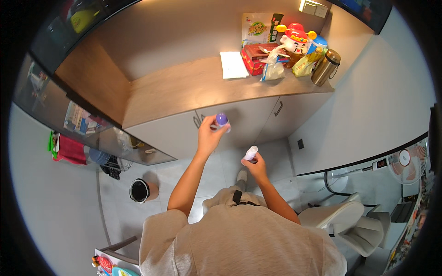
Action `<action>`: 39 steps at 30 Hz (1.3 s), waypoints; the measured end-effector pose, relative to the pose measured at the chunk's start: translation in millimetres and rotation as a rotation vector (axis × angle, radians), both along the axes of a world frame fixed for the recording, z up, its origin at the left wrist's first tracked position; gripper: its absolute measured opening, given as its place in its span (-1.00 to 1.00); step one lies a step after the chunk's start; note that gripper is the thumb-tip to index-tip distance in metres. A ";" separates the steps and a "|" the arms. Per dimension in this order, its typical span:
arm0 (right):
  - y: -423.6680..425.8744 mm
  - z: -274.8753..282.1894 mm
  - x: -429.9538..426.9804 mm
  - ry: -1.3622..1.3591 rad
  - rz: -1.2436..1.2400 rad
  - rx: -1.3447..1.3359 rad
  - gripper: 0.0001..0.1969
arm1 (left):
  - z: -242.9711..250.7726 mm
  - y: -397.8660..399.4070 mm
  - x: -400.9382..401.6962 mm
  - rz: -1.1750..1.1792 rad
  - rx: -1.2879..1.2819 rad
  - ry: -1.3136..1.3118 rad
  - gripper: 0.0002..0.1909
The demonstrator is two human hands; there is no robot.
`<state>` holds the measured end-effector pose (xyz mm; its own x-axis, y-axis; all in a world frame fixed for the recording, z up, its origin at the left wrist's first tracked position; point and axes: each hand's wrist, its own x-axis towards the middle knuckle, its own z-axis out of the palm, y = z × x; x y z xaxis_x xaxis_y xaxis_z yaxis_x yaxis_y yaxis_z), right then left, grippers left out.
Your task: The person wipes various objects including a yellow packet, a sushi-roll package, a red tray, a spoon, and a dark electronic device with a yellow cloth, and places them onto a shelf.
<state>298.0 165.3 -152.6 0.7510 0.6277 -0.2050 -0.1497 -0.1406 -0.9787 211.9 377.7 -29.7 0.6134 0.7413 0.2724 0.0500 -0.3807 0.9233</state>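
Between the fingers of my left hand (209,136) is a small bottle with a rounded purple cap (222,119), its lower part pale and partly covered by my fingers. My right hand (256,166), lower and farther right, grips a small white and pale pink bottle (251,154) with its white top pointing up. The two bottles are apart, both held in the air in front of the grey cabinet doors (238,120). Beyond them runs a wooden countertop (179,89).
On the counter are white paper sheets (234,65), a red box (253,64), a tied plastic bag (274,70), a red-hatted figurine (296,39) and a bronze thermos (325,68). A trash bin (152,191) stands on the floor at left. Chairs (335,210) and a fan (405,158) are at right.
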 end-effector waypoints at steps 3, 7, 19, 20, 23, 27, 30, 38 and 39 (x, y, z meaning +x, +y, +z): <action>-1.1 15.8 40.2 -0.105 -0.009 -0.025 -0.64 | 7.4 35.3 66.3 0.029 0.022 -0.084 -0.59; 6.8 29.6 92.9 -0.187 -0.068 -0.124 -0.54 | 4.5 85.2 142.5 0.114 0.085 -0.095 -0.61; 89.2 88.3 181.5 -0.286 -0.039 -0.094 -0.49 | -12.4 109.0 217.7 0.135 0.114 0.016 -0.52; 99.7 90.9 188.7 -0.379 -0.053 -0.086 -0.49 | -11.2 108.5 219.6 0.145 0.129 0.023 -0.51; 140.6 106.2 199.8 -0.404 -0.009 -0.042 -0.49 | -9.8 105.1 205.9 0.281 0.271 0.005 -0.51; 184.5 116.3 229.3 -0.498 0.007 0.011 -0.49 | 6.9 63.4 167.2 0.315 0.237 -0.165 -0.68; 212.7 123.1 236.9 -0.619 0.087 -0.149 -0.46 | -22.4 18.3 119.9 0.244 -0.054 -0.205 -0.82; 196.4 89.4 229.3 -0.812 -0.057 -0.017 -0.38 | -81.2 -119.8 52.7 0.166 -0.426 -0.028 -0.67; 177.4 98.7 213.4 -0.720 -0.072 0.100 -0.42 | -78.5 -125.1 48.7 0.197 -0.420 -0.027 -0.67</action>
<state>511.4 342.7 -53.9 0.7184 0.5611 0.4112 0.5303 -0.0590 -0.8458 260.6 252.6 -108.1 0.4465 0.8926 -0.0624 0.0572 0.0411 0.9975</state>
